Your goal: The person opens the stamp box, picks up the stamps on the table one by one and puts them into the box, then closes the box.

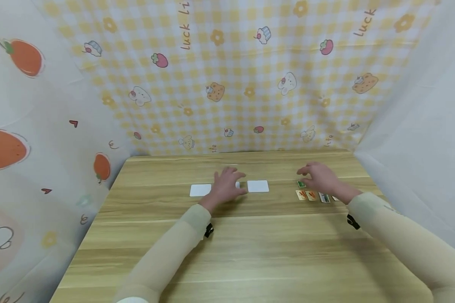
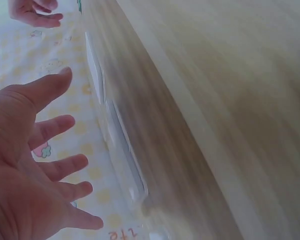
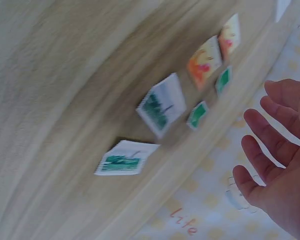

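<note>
My left hand [image 1: 226, 185], fingers spread, hovers over the middle of a row of three white cards and holds nothing. It partly hides the middle card [image 1: 237, 184]; the left card [image 1: 200, 190] and right card [image 1: 258, 186] lie at either side. Over several postage stamps on the right is my right hand [image 1: 320, 179], its fingers loosely bent and nothing in them. Two orange stamps [image 3: 205, 61], two small green stamps [image 3: 197, 115] and two stamps with a green landscape [image 3: 162, 104] show in the right wrist view.
A wooden table [image 1: 250, 252] carries the cards and stamps toward its far side. Behind it hangs a yellow checked curtain [image 1: 235, 67]. White cloth walls stand at the left [image 1: 60, 105] and right [image 1: 421, 118].
</note>
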### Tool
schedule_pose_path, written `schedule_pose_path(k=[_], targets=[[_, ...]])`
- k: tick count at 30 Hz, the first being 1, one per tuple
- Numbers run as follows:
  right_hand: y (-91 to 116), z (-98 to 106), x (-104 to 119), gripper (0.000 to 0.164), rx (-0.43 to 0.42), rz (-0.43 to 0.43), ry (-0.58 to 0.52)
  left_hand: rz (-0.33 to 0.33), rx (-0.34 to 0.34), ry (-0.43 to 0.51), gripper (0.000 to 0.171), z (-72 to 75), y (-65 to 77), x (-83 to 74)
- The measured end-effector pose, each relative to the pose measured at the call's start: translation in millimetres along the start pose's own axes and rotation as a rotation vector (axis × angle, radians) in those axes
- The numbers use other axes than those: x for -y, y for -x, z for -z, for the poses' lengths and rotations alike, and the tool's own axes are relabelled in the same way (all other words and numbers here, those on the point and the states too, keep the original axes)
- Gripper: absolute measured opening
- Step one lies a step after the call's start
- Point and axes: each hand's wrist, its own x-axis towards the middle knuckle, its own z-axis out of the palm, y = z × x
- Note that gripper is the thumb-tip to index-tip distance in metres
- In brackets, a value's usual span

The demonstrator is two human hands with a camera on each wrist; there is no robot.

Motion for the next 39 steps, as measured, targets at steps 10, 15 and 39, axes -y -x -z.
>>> schedule_pose_path(k=[10, 15, 39], targets=[[1, -16, -15, 0.032, 0.057, -0.107, -0.025, 0.031, 0.058, -0.064, 0.062, -15.8, -16.9, -7.6], [-2, -23, -17, 0.038, 0.052, -0.134, 0.012, 0.033, 0.058, -0.092, 0.061, -21.1, -20.0, -7.3], [-6, -24, -10, 0.023, 0.055, -0.316, -0.216, 0.061, 0.073, -0.078, 0.061, -22.9, -21.9, -8.0]])
